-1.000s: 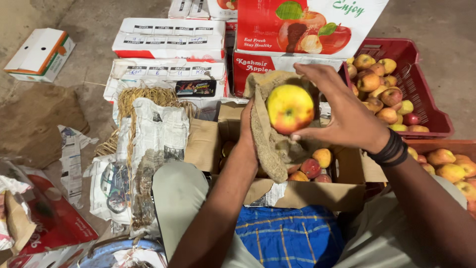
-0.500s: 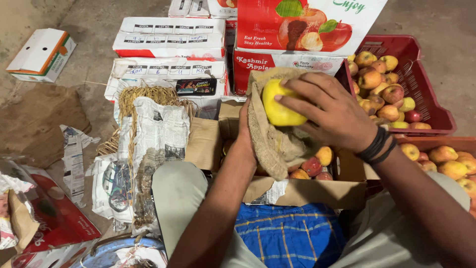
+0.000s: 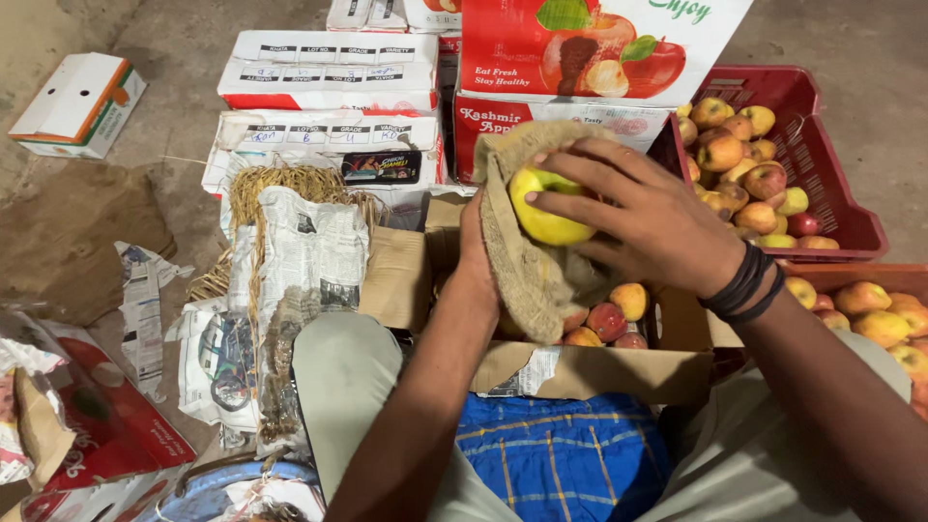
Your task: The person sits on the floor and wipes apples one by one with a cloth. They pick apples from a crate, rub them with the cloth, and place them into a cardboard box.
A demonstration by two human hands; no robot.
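My right hand (image 3: 643, 217) presses a yellow-green apple (image 3: 547, 208) into a piece of brown burlap cloth (image 3: 527, 266). My left hand (image 3: 476, 253) holds that cloth from behind and is mostly hidden by it. Both hands hover over an open cardboard box (image 3: 590, 372) with a few red-yellow apples (image 3: 609, 319) showing inside. Black bands circle my right wrist.
A red plastic crate (image 3: 836, 208) full of apples stands to the right, with another crate of apples (image 3: 884, 319) nearer. White and red printed fruit cartons (image 3: 329, 82) are stacked behind. Straw and newspaper (image 3: 295, 261) lie to the left, a small carton (image 3: 77, 106) at far left.
The apple was held up with its red-yellow face showing; my right hand has turned it and pushed it down into the cloth, fingers now spread over it.
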